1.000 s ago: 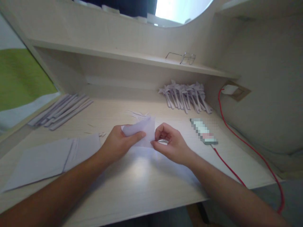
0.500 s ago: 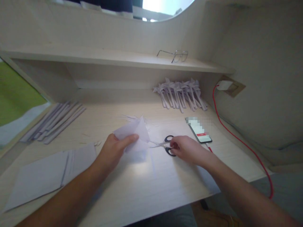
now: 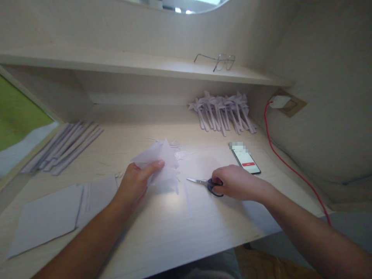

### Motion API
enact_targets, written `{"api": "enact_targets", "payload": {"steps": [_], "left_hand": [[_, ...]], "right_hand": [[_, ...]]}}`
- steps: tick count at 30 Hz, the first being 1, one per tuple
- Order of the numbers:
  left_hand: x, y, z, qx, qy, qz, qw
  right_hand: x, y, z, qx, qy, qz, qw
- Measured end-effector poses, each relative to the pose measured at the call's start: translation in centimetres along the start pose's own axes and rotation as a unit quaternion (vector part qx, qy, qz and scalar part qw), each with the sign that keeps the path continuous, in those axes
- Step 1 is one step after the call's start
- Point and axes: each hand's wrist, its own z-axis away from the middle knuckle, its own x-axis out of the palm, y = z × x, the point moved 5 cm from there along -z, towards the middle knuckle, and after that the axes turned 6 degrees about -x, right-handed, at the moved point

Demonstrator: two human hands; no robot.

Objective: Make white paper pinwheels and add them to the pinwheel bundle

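Note:
My left hand pinches a white sheet of paper, thumb on top; the sheet has creases and pointed corners and is held a little above the desk. In my right hand is a pair of scissors with black handles. Their blades are closed and point left at the paper, with a gap between. Thin paper offcuts lie behind the sheet, and a narrow paper strip lies between my hands.
Several paper pinwheels lie at the back right, near a phone. Rolled paper sticks and stacked paper are on the left. Glasses rest on the shelf. A red cable hangs on the right.
The scissors, open at the paper's edge before, are now closed and have moved right, away from it. My left hand has shifted slightly left with the paper.

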Motion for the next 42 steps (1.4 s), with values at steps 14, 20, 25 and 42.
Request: {"api": "enact_targets", "payload": {"steps": [14, 20, 25, 42], "left_hand": [[-1.3, 0.4, -0.1, -0.036, 0.037, 0.047, 0.998], [-1.2, 1.0, 0.6, -0.017, 0.041, 0.068, 0.997], [-0.7, 1.1, 0.8, -0.017, 0.042, 0.062, 0.997], [-1.4, 0.1, 0.3, -0.015, 0.03, -0.01, 0.999]], "right_hand": [[4.6, -3.1, -3.2, 0.032, 0.066, -0.654, 0.753], [5.4, -3.9, -3.5, 0.042, 0.09, -0.597, 0.796], [5.9, -4.1, -3.2, 0.032, 0.065, -0.589, 0.805], [6.0, -4.2, -3.3, 0.001, 0.08, -0.547, 0.833]]}}
